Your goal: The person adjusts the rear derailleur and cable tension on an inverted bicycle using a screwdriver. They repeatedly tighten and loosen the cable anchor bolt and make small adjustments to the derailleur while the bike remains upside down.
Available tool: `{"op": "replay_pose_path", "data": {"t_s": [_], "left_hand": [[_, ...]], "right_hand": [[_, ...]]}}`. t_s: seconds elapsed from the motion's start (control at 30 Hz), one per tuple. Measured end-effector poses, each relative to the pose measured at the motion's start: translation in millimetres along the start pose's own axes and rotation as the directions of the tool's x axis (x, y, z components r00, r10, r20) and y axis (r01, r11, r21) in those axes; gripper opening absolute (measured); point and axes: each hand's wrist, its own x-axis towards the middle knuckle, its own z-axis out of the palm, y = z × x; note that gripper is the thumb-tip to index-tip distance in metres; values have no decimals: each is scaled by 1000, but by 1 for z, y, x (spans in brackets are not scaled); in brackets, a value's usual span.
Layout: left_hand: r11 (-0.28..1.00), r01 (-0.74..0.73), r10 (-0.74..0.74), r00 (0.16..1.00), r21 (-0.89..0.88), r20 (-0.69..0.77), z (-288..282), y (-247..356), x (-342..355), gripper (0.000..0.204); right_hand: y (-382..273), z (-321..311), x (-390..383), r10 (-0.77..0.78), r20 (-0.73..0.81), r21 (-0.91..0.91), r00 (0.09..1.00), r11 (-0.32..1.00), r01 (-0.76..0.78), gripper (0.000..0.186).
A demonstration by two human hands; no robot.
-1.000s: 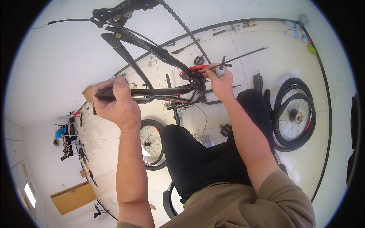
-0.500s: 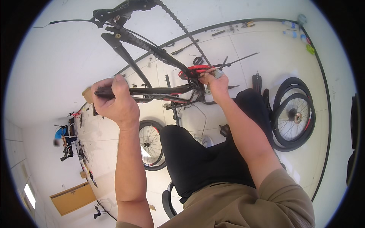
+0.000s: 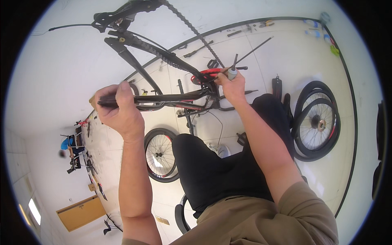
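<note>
My left hand (image 3: 118,108) is closed round the end of a dark tube of the black bicycle frame (image 3: 171,99). At the red chainring (image 3: 207,75), my right hand (image 3: 232,89) is closed on a tool with a short grey body (image 3: 232,74). Thin dark rods stick out near that body; how they join it cannot be made out. The fingertips of my right hand are close to the frame's bottom bracket and partly hidden. A bicycle chain (image 3: 192,28) runs from the rear end of the frame down to the chainring.
A spoked wheel (image 3: 160,155) lies left of my knees, and stacked wheels and tyres (image 3: 316,122) lie at the right. Tools and pliers (image 3: 266,23) line the far wall, with plastic bottles (image 3: 312,33) in the corner. Another person (image 3: 67,143) sits far left.
The bicycle frame and my left hand have shifted slightly left. In my right hand the tool has turned, so its grey body stands more upright and the long rod points more steeply upward.
</note>
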Motion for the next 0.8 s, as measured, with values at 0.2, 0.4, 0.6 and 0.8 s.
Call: {"op": "replay_pose_path", "data": {"t_s": [0.2, 0.4, 0.6, 0.8], "left_hand": [[978, 201, -159, 896, -58, 415, -15, 7, 15, 16], [939, 335, -322, 786, 74, 527, -31, 2, 14, 16], [932, 362, -302, 800, -16, 518, -25, 4, 12, 14], [946, 324, -290, 820, 18, 494, -22, 1, 14, 17]], "right_hand": [[5, -7, -2, 160, 17, 14, 987, 987, -160, 7], [-8, -6, 2, 111, 84, 79, 990, 990, -118, 10], [6, -5, 8, 54, 47, 6, 997, 998, -55, 8], [20, -2, 1, 47, 64, -89, 997, 995, -42, 7]]}}
